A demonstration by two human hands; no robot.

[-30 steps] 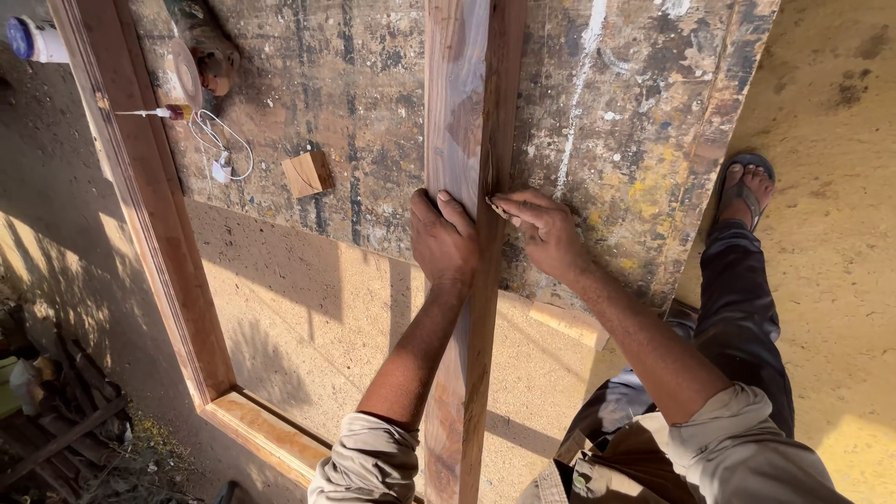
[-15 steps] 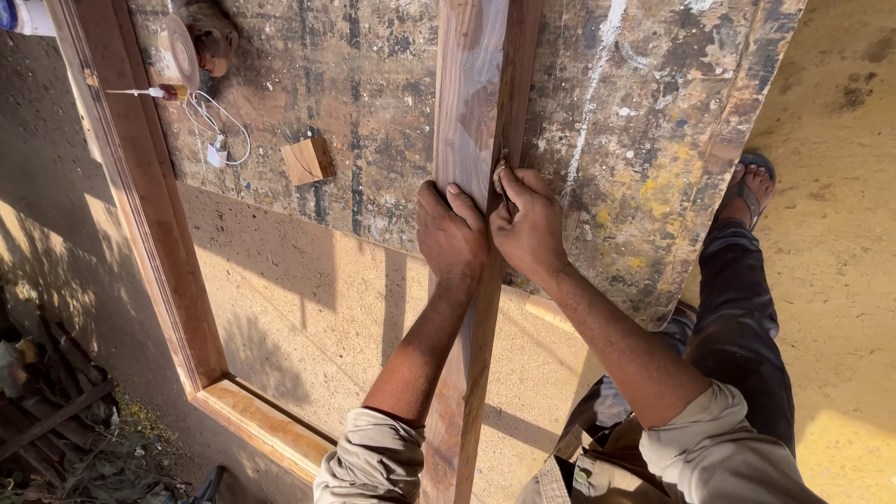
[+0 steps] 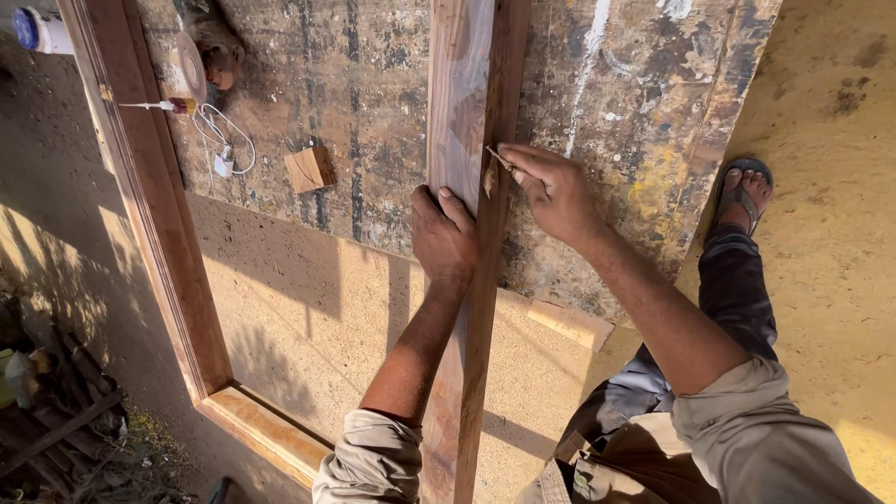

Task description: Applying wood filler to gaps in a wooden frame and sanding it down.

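Observation:
A long wooden plank (image 3: 464,112) lies lengthwise across a paint-stained worktable (image 3: 373,103) and reaches back toward me. My left hand (image 3: 443,235) presses flat on top of the plank, fingers closed over its surface. My right hand (image 3: 551,191) is at the plank's right edge, pinching a small folded piece of sandpaper (image 3: 493,168) against that edge.
A small wooden block (image 3: 308,170) lies on the table to the left, near a white cable (image 3: 222,140) and a roll of tape (image 3: 187,70). A wooden frame (image 3: 154,224) leans at the left. My sandalled foot (image 3: 744,191) stands on sandy ground at the right.
My right hand has slid the sandpaper farther up along the plank's right edge, away from my left hand. My left hand stays pressed on the plank.

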